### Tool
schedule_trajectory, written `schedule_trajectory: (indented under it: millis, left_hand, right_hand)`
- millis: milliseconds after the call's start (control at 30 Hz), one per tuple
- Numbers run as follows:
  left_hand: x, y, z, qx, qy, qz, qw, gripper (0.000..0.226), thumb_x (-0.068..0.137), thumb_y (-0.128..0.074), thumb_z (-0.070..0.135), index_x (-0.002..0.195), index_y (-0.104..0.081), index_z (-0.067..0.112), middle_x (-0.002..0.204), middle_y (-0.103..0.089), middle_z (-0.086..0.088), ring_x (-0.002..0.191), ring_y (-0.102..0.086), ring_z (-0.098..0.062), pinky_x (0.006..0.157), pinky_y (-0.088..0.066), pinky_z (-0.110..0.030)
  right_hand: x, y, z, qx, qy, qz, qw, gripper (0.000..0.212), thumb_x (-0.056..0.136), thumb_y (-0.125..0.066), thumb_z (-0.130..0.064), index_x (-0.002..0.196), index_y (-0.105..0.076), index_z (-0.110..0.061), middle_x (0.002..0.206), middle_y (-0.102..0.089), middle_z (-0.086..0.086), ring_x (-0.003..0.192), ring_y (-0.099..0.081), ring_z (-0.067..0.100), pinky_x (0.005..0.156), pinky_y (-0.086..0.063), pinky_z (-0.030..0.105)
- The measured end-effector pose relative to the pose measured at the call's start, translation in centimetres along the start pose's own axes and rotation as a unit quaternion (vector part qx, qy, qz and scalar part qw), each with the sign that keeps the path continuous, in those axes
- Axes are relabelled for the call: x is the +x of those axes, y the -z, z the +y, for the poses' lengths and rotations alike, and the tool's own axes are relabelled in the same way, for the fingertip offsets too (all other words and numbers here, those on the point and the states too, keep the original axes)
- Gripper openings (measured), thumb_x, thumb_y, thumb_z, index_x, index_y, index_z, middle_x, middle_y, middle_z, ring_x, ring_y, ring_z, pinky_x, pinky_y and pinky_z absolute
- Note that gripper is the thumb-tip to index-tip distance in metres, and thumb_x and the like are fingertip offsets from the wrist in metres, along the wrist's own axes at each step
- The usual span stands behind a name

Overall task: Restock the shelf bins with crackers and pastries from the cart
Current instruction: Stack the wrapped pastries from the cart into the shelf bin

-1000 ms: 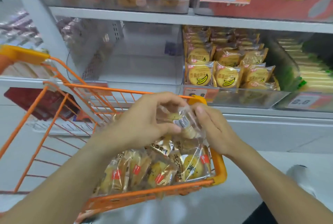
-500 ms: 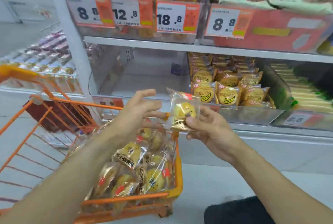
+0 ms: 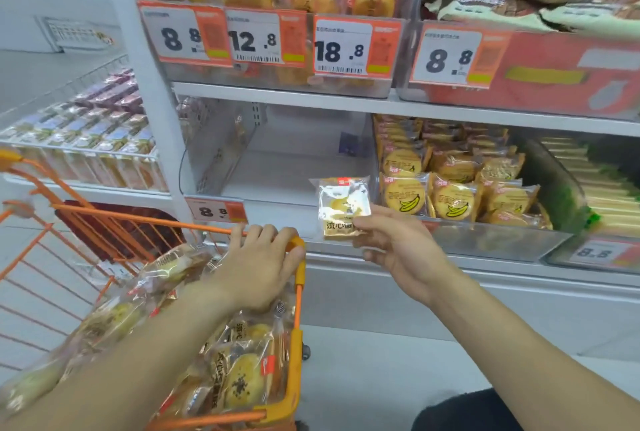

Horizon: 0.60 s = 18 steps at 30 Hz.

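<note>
My right hand [image 3: 398, 250] pinches one clear-wrapped yellow pastry packet [image 3: 343, 207] by its lower edge, holding it up in front of an empty clear shelf bin [image 3: 277, 167]. My left hand [image 3: 263, 264] grips the top corner of the orange wire cart [image 3: 296, 326]. Several wrapped pastries [image 3: 239, 371] fill the cart's near end. To the right of the empty bin, a second bin [image 3: 485, 240] holds several banana-print packets [image 3: 450, 184].
Price tags [image 3: 341, 46] hang along the upper shelf, with packed pastry bins above them. A white upright post [image 3: 149, 84] divides the shelving. Green and cream packets [image 3: 602, 184] fill the far right bin. A wire rack of boxed goods [image 3: 86, 139] is at the left.
Both hands held the packet over the cart earlier. My right hand has lifted it up toward the empty bin, and my left hand let go and took hold of the cart's rim.
</note>
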State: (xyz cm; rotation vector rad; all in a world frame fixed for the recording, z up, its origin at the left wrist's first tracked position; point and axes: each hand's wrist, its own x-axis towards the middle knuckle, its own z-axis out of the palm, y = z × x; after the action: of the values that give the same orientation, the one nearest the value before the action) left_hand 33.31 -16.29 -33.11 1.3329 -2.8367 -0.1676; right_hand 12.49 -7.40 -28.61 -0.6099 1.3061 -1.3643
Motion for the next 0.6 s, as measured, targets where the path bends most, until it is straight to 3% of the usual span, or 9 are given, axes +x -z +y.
schedule_trajectory:
  millis: [100,167,267,367,433,533,600]
  left_hand:
    - [0.1,0.1,-0.5,-0.035,0.006,-0.015,0.999,0.078,0.08,0.013,0.063,0.136,-0.032,0.032,0.12,-0.044,0.006,0.118,-0.036,-0.02,0.111,-0.014,-0.045]
    - [0.2,0.1,-0.5,-0.04,0.004,-0.02,0.999,0.078,0.079,0.013,0.063,0.136,-0.031,0.032,0.119,-0.042,0.007,0.118,-0.034,-0.019,0.111,-0.013,-0.046]
    - [0.1,-0.3,-0.5,-0.037,-0.014,-0.007,0.999,0.075,0.084,0.012,0.063,0.138,-0.03,0.032,0.121,-0.041,0.008,0.118,-0.034,-0.018,0.111,-0.011,-0.046]
    - [-0.1,-0.7,-1.0,-0.02,-0.045,0.011,0.999,0.071,0.087,0.004,0.067,0.136,-0.034,0.032,0.116,-0.041,0.009,0.115,-0.036,-0.018,0.11,-0.01,-0.045]
    - [-0.1,-0.6,-1.3,-0.019,-0.061,0.021,0.998,0.069,0.088,-0.003,0.071,0.134,-0.037,0.031,0.114,-0.042,0.009,0.113,-0.038,-0.017,0.111,-0.013,-0.046]
    - [0.3,-0.7,-2.0,-0.032,-0.082,0.054,0.995,0.063,0.09,-0.013,0.073,0.126,-0.044,0.032,0.106,-0.044,0.009,0.105,-0.04,-0.016,0.104,-0.023,-0.043]
    - [0.7,-0.4,-2.5,-0.054,-0.103,0.106,0.988,0.051,0.092,-0.027,0.068,0.111,-0.053,0.029,0.098,-0.043,0.007,0.096,-0.041,-0.017,0.092,-0.032,-0.037]
  right_hand:
    - [1.6,-1.1,-0.9,0.018,0.001,0.013,1.0,0.005,0.091,-0.066,-0.007,0.095,-0.068,-0.005,0.086,-0.07,0.008,0.066,-0.065,0.015,0.056,-0.049,0.023]
    - [3.2,-2.2,-1.3,0.043,0.004,0.012,0.999,0.004,0.091,-0.062,0.0,0.09,-0.066,-0.001,0.087,-0.068,0.013,0.071,-0.067,0.018,0.061,-0.056,0.024]
    - [6.3,-4.1,-1.7,0.042,0.008,0.009,0.999,0.017,0.087,-0.061,0.011,0.103,-0.063,0.005,0.096,-0.07,0.018,0.081,-0.069,0.023,0.07,-0.06,0.029]
    - [10.2,-6.4,-2.2,0.016,-0.004,0.005,1.0,0.038,0.083,-0.064,0.015,0.119,-0.059,0.005,0.097,-0.07,0.017,0.082,-0.066,0.025,0.066,-0.061,0.031]
    - [13.0,-8.2,-2.4,-0.021,-0.015,0.018,1.0,0.038,0.082,-0.066,0.015,0.118,-0.06,0.003,0.088,-0.067,0.015,0.071,-0.062,0.022,0.061,-0.06,0.032]
    - [17.4,-10.6,-2.1,-0.088,-0.007,0.056,0.994,0.018,0.081,-0.071,0.011,0.093,-0.067,-0.002,0.069,-0.064,0.007,0.045,-0.053,0.01,0.045,-0.044,0.022]
    - [20.0,-11.9,-1.6,-0.153,0.021,0.067,0.986,0.019,0.079,-0.079,0.002,0.095,-0.07,-0.002,0.073,-0.065,0.003,0.048,-0.052,0.007,0.044,-0.038,0.018]
